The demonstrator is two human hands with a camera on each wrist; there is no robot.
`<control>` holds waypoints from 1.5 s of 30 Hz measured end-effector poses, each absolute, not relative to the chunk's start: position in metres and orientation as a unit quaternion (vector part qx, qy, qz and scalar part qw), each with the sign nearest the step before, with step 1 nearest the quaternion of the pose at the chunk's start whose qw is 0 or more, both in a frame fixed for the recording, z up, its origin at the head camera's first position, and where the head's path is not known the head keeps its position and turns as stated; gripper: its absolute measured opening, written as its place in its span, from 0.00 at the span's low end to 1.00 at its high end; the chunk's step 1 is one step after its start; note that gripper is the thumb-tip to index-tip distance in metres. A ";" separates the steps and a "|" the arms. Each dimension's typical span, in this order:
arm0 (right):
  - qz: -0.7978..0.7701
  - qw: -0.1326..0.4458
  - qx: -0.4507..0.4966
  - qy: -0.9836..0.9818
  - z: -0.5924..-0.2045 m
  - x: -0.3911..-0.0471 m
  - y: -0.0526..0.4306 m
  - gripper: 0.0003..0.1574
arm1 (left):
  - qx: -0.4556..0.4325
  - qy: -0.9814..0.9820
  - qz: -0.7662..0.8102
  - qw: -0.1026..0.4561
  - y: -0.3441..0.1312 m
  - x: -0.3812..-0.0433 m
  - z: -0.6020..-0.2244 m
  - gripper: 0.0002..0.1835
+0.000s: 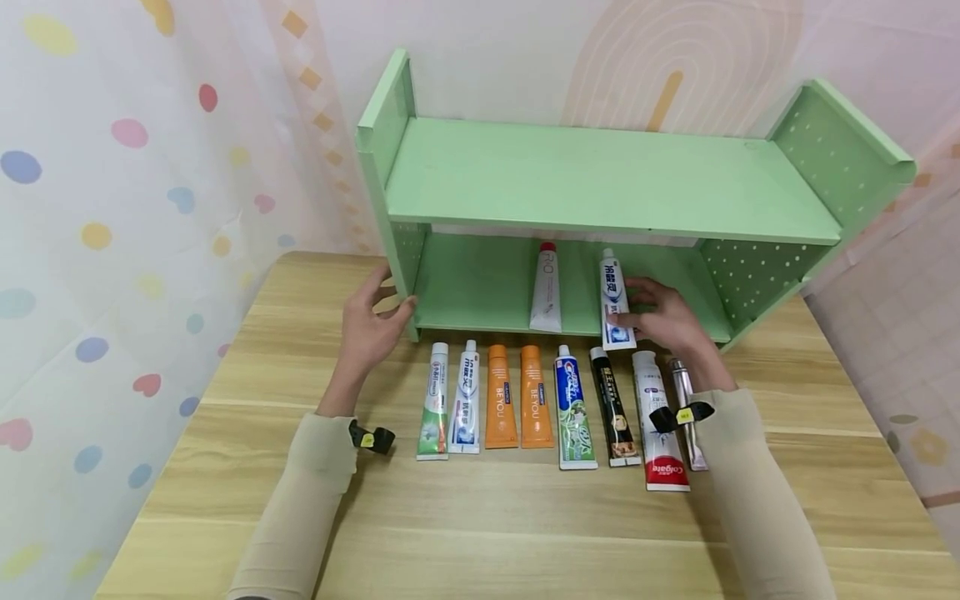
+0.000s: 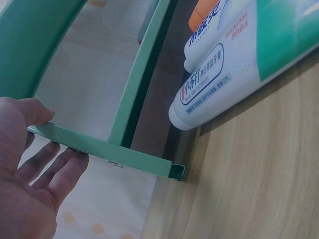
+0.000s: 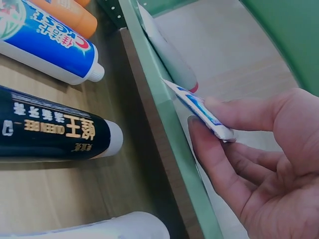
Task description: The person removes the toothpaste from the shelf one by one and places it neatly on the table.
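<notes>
My right hand (image 1: 667,317) pinches a white and blue toothpaste tube (image 1: 615,304) by its lower end, over the front of the lower level of a green shelf (image 1: 600,179). In the right wrist view the tube (image 3: 202,109) shows edge-on between thumb and fingers. To its left on that level lies a white tube with a red cap (image 1: 547,292). My left hand (image 1: 375,329) grips the front edge of the shelf's left side panel; in the left wrist view the thumb is on one side of the edge (image 2: 104,148) and the fingers on the other.
Before the shelf, several toothpaste tubes lie in a row on the wooden table (image 1: 480,533): green and white (image 1: 433,408), white and blue (image 1: 466,404), two orange (image 1: 499,404), blue and green (image 1: 576,417), black (image 1: 617,412), Colgate (image 1: 660,442) and silver (image 1: 684,387).
</notes>
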State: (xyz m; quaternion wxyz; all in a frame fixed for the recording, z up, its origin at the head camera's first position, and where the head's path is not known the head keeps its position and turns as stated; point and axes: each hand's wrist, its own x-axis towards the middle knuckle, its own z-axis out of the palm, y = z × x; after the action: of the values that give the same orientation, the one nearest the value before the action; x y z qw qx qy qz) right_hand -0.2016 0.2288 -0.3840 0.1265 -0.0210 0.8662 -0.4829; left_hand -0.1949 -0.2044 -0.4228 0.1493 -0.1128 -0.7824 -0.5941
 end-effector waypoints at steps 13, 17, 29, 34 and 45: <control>-0.470 0.090 -0.038 0.877 -0.388 -0.182 0.235 0.51 | -0.116 -0.785 -0.588 0.158 -0.203 -0.194 -0.421 0.34; -0.476 0.090 -0.034 0.874 -0.388 -0.175 0.238 0.52 | -0.118 -0.784 -0.589 0.157 -0.203 -0.194 -0.421 0.34; -0.492 0.090 -0.029 0.865 -0.392 -0.161 0.249 0.53 | -0.111 -0.790 -0.582 0.156 -0.203 -0.195 -0.421 0.35; -0.513 0.090 -0.024 0.853 -0.393 -0.153 0.256 0.54 | -0.109 -0.788 -0.585 0.155 -0.202 -0.195 -0.420 0.35; -0.513 0.087 -0.026 0.854 -0.392 -0.138 0.271 0.56 | -0.111 -0.790 -0.585 0.150 -0.199 -0.188 -0.411 0.34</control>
State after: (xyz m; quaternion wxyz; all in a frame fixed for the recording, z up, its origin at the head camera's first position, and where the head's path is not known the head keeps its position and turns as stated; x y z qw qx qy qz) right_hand -0.1384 0.2710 -0.3915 0.0865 -0.0258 0.8539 -0.5125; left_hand -0.1878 -0.1993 -0.4114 0.1504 -0.1106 -0.7896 -0.5846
